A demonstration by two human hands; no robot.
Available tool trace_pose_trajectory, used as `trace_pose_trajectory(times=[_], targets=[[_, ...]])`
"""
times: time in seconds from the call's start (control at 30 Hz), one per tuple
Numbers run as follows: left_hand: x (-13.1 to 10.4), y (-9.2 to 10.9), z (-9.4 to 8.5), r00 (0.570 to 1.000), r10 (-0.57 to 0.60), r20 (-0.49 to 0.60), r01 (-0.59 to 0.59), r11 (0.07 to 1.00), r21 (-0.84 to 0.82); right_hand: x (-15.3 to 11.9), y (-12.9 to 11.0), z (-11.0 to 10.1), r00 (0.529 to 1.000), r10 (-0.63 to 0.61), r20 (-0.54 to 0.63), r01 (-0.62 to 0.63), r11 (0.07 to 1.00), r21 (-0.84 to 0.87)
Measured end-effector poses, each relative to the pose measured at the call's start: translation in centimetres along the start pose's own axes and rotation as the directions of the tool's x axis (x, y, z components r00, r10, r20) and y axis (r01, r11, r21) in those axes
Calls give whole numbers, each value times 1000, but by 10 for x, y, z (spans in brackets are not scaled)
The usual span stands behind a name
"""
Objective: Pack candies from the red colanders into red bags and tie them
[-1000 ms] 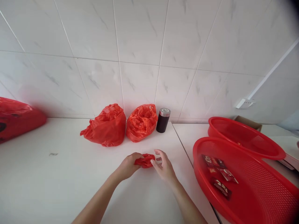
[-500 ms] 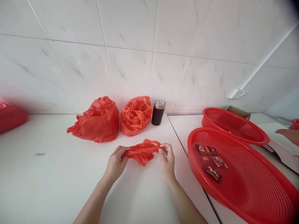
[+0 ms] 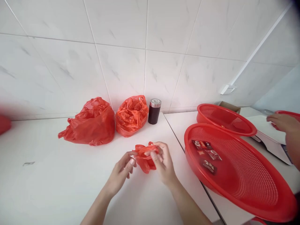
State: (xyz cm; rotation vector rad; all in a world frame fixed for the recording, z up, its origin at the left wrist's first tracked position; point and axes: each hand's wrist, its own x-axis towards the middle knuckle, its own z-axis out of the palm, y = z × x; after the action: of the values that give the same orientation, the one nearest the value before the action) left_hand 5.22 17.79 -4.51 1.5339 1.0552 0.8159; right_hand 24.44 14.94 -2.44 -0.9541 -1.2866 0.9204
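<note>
A crumpled red plastic bag [image 3: 145,161] is bunched up just above the white table, gripped by my right hand [image 3: 165,162] between thumb and fingers. Beside its left edge, my left hand [image 3: 122,170] has its fingers apart; the index fingertip reaches the bag, though I cannot tell whether it touches. Behind them stand a full red plastic bag [image 3: 93,125] and a smaller red bag [image 3: 132,118], whose contents are hidden. To the right, several small wrapped snack packets [image 3: 208,167] lie in a large red plastic basket [image 3: 257,178].
A dark tumbler with a silver lid [image 3: 154,114] stands near the tiled wall. Another red basket [image 3: 225,120] sits behind the large one. At the far right, another person's hand [image 3: 280,122] is over a white box-like object [image 3: 272,147]. A small scrap [image 3: 28,163] lies at left.
My left hand has loosened from the bag's edge, and its fingers have spread. The bag, stretched between both hands before, is now gathered toward my right hand. The view has shifted slightly right.
</note>
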Motion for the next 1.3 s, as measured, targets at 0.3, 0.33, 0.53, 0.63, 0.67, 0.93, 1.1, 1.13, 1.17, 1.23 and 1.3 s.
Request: trace_pose_trajectory(times=[0.3, 0.33, 0.53, 0.63, 0.67, 0.93, 1.1, 1.13, 1.17, 1.23, 1.3], targets=[[2, 11, 13, 991, -116, 59, 128, 956, -266, -17, 1, 15, 958, -9, 286, 100, 947, -306], [4, 9, 12, 992, -124, 37, 129, 956, -263, -16, 3, 10, 962, -30, 272, 135, 917, -375], [3, 2, 11, 986, -153, -66, 126, 942, -312, -11, 10, -6, 973, -42, 227, 168, 802, -573], [0, 4, 17, 991, -137, 10, 134, 943, -303, -16, 10, -2, 930, -7, 367, 232, 786, -573], [0, 4, 20, 990, -135, 37, 140, 955, -263, -18, 10, 0, 904, 27, 428, 246, 785, -568], [5, -4, 23, 986, -156, -55, 148, 981, -127, -14, -5, -4, 925, 88, 371, 134, 836, -533], [4, -2, 19, 994, -109, -24, 90, 908, -410, 12, 10, -6, 984, -33, 177, 160, 608, -778], [5, -2, 17, 994, -107, -37, 74, 861, -504, 15, 16, -8, 984, 4, 175, 144, 549, -823], [6, -2, 14, 992, -114, -60, 58, 812, -581, 16, 23, -11, 984, 42, 173, 128, 508, -852], [7, 1, 8, 984, -144, -105, 37, 739, -672, 15, 32, -17, 982, 84, 167, 107, 480, -871], [7, 6, 1, 979, -155, -129, 26, 733, -680, 13, 33, -23, 984, 90, 151, 93, 460, -883]])
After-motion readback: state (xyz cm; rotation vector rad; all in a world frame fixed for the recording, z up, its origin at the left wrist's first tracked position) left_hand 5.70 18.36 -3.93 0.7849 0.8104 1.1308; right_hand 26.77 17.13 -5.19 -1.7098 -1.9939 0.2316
